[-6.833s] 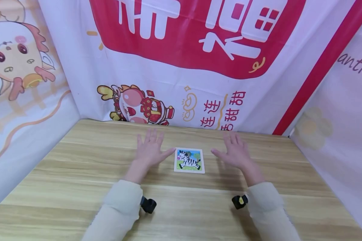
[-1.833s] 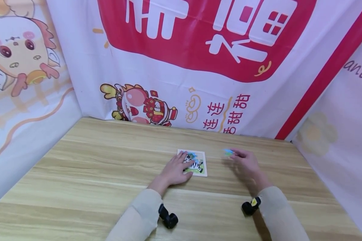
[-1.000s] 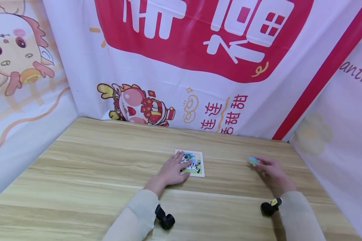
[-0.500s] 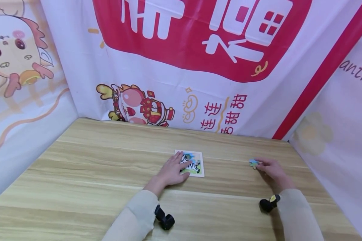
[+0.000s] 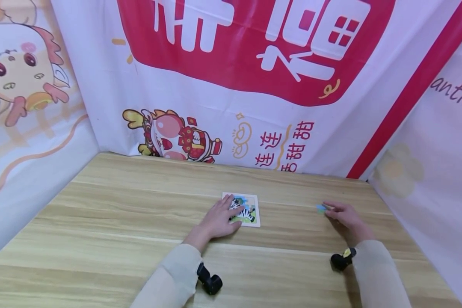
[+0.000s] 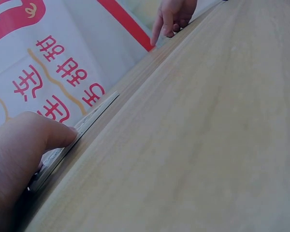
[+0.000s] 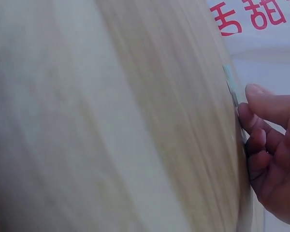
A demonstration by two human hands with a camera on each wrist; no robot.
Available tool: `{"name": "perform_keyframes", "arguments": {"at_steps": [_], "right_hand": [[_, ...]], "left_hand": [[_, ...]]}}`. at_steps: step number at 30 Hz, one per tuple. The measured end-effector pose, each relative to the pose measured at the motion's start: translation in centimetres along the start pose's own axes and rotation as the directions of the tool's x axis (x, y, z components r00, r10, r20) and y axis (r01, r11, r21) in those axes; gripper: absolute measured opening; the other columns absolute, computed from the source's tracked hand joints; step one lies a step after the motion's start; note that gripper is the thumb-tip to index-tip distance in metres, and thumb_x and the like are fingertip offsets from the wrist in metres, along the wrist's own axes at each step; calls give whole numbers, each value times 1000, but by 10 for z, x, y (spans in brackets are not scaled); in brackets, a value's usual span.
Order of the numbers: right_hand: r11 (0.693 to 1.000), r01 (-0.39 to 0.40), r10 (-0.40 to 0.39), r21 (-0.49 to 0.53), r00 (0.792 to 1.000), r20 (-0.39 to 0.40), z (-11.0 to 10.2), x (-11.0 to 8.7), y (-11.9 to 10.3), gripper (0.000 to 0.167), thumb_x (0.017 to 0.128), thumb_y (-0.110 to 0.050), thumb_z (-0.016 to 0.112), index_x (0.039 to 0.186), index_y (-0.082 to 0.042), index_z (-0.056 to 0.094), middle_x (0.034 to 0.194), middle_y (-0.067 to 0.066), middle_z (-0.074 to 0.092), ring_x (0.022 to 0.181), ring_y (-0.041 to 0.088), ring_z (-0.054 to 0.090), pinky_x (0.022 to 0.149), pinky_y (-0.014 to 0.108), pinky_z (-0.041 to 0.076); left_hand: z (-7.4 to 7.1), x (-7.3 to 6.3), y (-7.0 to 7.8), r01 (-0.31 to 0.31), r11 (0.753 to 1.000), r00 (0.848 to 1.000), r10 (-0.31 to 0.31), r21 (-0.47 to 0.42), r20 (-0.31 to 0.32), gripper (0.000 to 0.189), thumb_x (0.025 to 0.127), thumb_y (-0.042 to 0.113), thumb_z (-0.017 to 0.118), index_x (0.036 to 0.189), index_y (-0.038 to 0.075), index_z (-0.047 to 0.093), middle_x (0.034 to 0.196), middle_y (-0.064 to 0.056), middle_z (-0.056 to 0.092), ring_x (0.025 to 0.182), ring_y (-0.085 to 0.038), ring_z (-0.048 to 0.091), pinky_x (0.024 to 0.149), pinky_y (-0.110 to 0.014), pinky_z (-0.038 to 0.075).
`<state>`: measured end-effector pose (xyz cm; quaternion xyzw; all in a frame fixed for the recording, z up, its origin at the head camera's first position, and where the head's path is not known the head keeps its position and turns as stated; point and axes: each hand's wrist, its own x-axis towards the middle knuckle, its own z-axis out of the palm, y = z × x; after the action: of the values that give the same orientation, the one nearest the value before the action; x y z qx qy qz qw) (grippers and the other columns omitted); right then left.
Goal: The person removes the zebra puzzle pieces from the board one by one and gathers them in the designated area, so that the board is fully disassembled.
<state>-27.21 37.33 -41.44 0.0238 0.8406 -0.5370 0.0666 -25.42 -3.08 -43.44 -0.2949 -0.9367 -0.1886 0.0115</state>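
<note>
My left hand lies spread over the left part of a square zebra jigsaw puzzle with a white frame. A pale gap shows in the puzzle's upper right. In the left wrist view the thumb presses along the puzzle's near edge. Well to the right, a blue-green puzzle piece lies flat on the table. My right hand is just beside it, index finger extended to the piece. In the right wrist view the thumb stands apart from the piece, and the other fingers are loosely curled.
The wood-grain table runs back to a white and red printed cloth. More printed cloth hangs along the left and right sides. A black camera sits on each wrist, below the pale sleeves.
The right hand took the piece from the puzzle, carried it right and laid it on the table; its fingers have now loosened. The left hand came onto the puzzle and has stayed there.
</note>
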Motion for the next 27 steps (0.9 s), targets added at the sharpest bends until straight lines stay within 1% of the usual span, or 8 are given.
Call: {"name": "perform_keyframes", "arguments": {"at_steps": [1, 7, 9, 13, 18, 21, 25, 27], "right_hand": [[1000, -2, 2, 11, 1000, 8, 0, 0, 0, 50, 82, -3, 56, 125, 9, 35, 76, 5, 50, 62, 10, 45, 55, 19, 42], [991, 32, -29, -128, 999, 30, -2, -4, -6, 49, 85, -14, 54, 128, 2, 37, 80, 10, 53, 66, 18, 48, 55, 28, 43], [993, 30, -25, -113, 998, 51, -1, -5, -10, 49, 86, -16, 54, 129, -1, 37, 87, 15, 53, 71, 23, 49, 59, 31, 45], [987, 51, -42, -155, 997, 63, 5, -4, -20, 52, 86, -26, 54, 131, -7, 38, 101, 19, 51, 84, 27, 49, 68, 34, 44], [979, 63, -56, -195, 998, 41, 23, 2, -38, 59, 82, -40, 55, 131, -12, 39, 120, 20, 44, 105, 31, 42, 85, 45, 37], [986, 91, -87, -140, 996, 36, 41, 6, -48, 57, 82, -36, 57, 130, -9, 40, 116, 19, 47, 102, 34, 43, 85, 46, 37], [984, 167, -166, -58, 986, 33, 65, 12, -57, 45, 85, -20, 56, 125, -2, 44, 95, 12, 56, 86, 36, 47, 72, 42, 43], [982, 186, -185, -40, 982, 36, 76, 16, -60, 44, 85, -17, 56, 124, -1, 45, 92, 10, 56, 85, 36, 48, 71, 41, 44]], "left_hand": [[0, 0, 0, 0, 1000, 1000, 0, -3, 0, 51, 85, 44, 42, 131, 21, 39, 140, -18, 13, 128, -28, 7, 101, -41, 10], [0, 1, -1, -3, 1000, 1000, 3, -10, -14, 52, 84, 44, 44, 131, 21, 39, 140, -17, 14, 128, -29, 8, 101, -42, 10], [1, 1, -2, -6, 1000, 1000, 5, -11, -22, 53, 83, 45, 44, 130, 21, 40, 140, -17, 15, 127, -29, 9, 101, -42, 11], [2, 0, -2, -9, 999, 999, 8, -35, -40, 54, 82, 45, 46, 130, 20, 40, 140, -16, 17, 127, -29, 10, 101, -43, 11], [0, 0, -3, -2, 998, 997, -4, -68, -78, 56, 80, 44, 50, 130, 18, 41, 139, -16, 18, 127, -29, 11, 100, -44, 12], [-1, -2, -6, 7, 998, 996, -13, -64, -92, 56, 80, 44, 51, 130, 19, 41, 139, -17, 19, 127, -30, 12, 100, -44, 11], [-3, -6, -10, 17, 999, 996, -21, -45, -87, 56, 80, 46, 50, 130, 24, 40, 139, -17, 19, 127, -30, 11, 100, -46, 11], [-4, -8, -10, 18, 999, 996, -21, -33, -81, 55, 80, 47, 49, 130, 24, 40, 139, -17, 18, 127, -30, 11, 100, -46, 11]]}}
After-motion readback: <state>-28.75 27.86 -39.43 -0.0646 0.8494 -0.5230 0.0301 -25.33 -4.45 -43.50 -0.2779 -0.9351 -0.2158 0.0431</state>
